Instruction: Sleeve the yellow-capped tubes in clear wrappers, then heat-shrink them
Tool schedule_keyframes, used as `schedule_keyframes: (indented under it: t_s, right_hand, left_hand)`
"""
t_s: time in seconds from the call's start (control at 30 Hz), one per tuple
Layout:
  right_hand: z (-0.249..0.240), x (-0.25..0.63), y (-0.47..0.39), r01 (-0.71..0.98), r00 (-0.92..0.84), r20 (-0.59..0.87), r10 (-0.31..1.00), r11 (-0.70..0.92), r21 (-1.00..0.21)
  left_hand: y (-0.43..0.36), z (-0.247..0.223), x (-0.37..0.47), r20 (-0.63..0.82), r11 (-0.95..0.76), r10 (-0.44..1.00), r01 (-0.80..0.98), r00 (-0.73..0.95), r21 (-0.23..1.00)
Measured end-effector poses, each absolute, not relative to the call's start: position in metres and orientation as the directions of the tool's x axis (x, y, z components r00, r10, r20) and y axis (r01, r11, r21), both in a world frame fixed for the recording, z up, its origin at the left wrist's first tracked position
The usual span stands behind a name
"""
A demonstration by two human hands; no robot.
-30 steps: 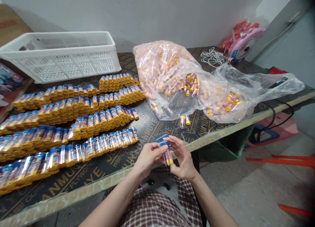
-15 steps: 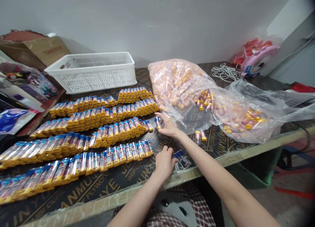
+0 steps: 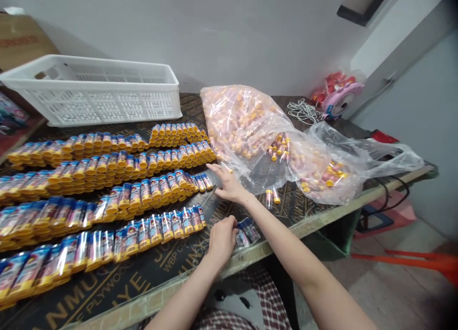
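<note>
The right grip [image 3: 229, 184] is spread, fingers and thumb apart, just beside the small capped tubes [image 3: 206, 181] at the near right end of a stacked row. The left grip [image 3: 222, 237] is curled at the worktop's front edge, touching or just beside a few blue-capped tubes [image 3: 246, 232]; I cannot tell whether it pinches one. Rows of blue-and-yellow tubes [image 3: 129, 196] crowd the worktop [image 3: 182, 253] to the left. Close behind the right fingers lies the rim of a large clear bag [image 3: 236, 110] (its slack film spills well to the right), full of yellow-capped pieces. Two loose yellow-capped tubes [image 3: 272, 196] lie beyond the right forearm, which crosses between them and the blue-capped ones. A white basket [image 3: 103, 101] stands at the back left, near a cardboard box [image 3: 25, 39]. At the back right sit coiled white cable [image 3: 304, 111] and a pink fan [image 3: 341, 101].
</note>
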State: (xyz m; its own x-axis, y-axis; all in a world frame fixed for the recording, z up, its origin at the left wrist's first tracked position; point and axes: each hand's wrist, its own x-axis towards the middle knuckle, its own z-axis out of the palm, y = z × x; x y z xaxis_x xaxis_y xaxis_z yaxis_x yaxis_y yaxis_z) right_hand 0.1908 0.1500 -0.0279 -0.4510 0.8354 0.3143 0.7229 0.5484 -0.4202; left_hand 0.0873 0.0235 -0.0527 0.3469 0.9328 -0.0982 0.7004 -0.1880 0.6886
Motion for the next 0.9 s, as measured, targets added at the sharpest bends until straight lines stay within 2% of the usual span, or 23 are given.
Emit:
schedule_keyframes:
  t_s: [0.07, 0.13, 0.2, 0.27, 0.4, 0.57, 0.77, 0.9]
  right_hand:
    - [-0.023, 0.222, 0.136, 0.854, -0.192, 0.394, 0.899, 0.351, -0.383]
    - [-0.024, 0.260, 0.122, 0.901, 0.009, 0.421, 0.907, 0.175, -0.396]
    - [-0.030, 0.298, 0.110, 0.914, 0.131, 0.402, 0.906, 0.047, -0.403]
    - [-0.040, 0.326, 0.095, 0.915, 0.158, 0.345, 0.925, -0.006, -0.404]
    - [-0.059, 0.339, 0.063, 0.913, 0.145, 0.256, 0.956, -0.030, -0.407]
    - [-0.062, 0.320, 0.037, 0.906, 0.108, 0.272, 0.956, 0.018, -0.423]
    - [-0.047, 0.305, 0.023, 0.836, 0.164, 0.353, 0.921, 0.060, -0.545]
    - [-0.030, 0.289, 0.000, 0.625, 0.284, 0.347, 0.894, 0.102, -0.774]
  left_hand:
    - [0.022, -0.053, 0.087, -0.093, -0.187, 0.934, 0.694, 0.345, 0.695]
    - [0.021, -0.054, 0.087, -0.062, -0.210, 0.936, 0.694, 0.346, 0.689]
    - [0.021, -0.054, 0.087, 0.001, -0.254, 0.939, 0.690, 0.345, 0.677]
    - [0.021, -0.054, 0.088, 0.060, -0.280, 0.941, 0.671, 0.332, 0.687]
    - [0.023, -0.056, 0.089, 0.049, -0.172, 0.968, 0.511, 0.245, 0.842]
    - [0.031, -0.062, 0.086, -0.049, 0.031, 0.996, 0.207, 0.081, 0.978]
    - [0.033, -0.057, 0.078, -0.251, 0.252, 0.966, -0.019, 0.067, 0.967]
    - [0.026, -0.041, 0.076, -0.361, 0.365, 0.931, -0.173, 0.053, 0.915]
